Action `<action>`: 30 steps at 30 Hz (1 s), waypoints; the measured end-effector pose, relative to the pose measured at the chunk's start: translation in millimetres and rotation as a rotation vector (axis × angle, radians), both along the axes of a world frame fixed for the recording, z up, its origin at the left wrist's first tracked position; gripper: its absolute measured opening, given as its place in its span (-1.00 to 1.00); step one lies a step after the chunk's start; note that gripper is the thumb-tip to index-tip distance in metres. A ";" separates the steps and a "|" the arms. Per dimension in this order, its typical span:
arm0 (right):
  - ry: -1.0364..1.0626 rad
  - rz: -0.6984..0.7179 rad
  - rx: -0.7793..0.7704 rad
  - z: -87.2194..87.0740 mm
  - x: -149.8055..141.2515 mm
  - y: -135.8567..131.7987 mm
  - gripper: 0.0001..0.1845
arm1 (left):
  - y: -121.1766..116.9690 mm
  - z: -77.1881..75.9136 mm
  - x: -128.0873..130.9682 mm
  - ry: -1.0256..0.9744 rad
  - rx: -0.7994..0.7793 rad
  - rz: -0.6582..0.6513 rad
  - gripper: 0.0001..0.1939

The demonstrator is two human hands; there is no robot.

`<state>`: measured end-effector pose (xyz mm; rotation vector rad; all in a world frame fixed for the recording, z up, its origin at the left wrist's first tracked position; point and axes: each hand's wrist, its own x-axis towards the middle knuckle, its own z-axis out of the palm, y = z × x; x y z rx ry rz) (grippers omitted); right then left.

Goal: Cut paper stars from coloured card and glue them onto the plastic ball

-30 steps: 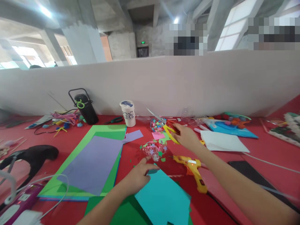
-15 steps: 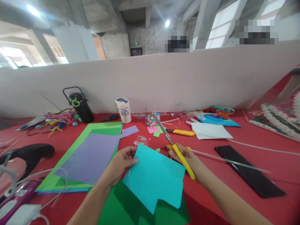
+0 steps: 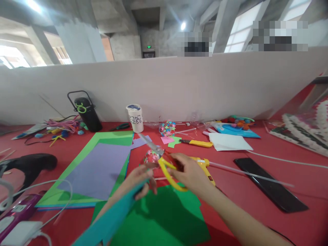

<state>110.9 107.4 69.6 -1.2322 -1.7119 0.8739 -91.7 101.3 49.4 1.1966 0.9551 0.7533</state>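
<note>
Red tabletop (image 3: 276,143) below, and the left hand (image 3: 139,175) pinches turquoise paper (image 3: 112,212) between thumb and fingers while the right hand (image 3: 191,175) clamps its fingers round yellow-handled scissors (image 3: 162,164)!

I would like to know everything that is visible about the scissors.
The scissors have a yellow handle, probably plastic, and grey blades that look like metal. The right hand grips them by the handle, partly covering it. They slant over the red table, blades pointing toward the picture's upper left. Blur hides whether the blades are open.
</note>
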 end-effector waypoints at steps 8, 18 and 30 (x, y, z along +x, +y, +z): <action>-0.158 0.200 0.166 18.2 -20.9 -13.1 -0.76 | -22.2 5.1 15.2 -0.041 -0.084 0.164 -0.56; -0.316 -0.033 -0.187 -8.9 -11.1 76.5 -0.25 | -23.4 7.4 7.2 -0.062 -0.123 -0.179 -0.53; -0.034 -0.012 -0.529 -28.2 1.3 96.2 -0.69 | -25.4 -0.6 10.3 -0.125 -0.221 -0.194 -0.58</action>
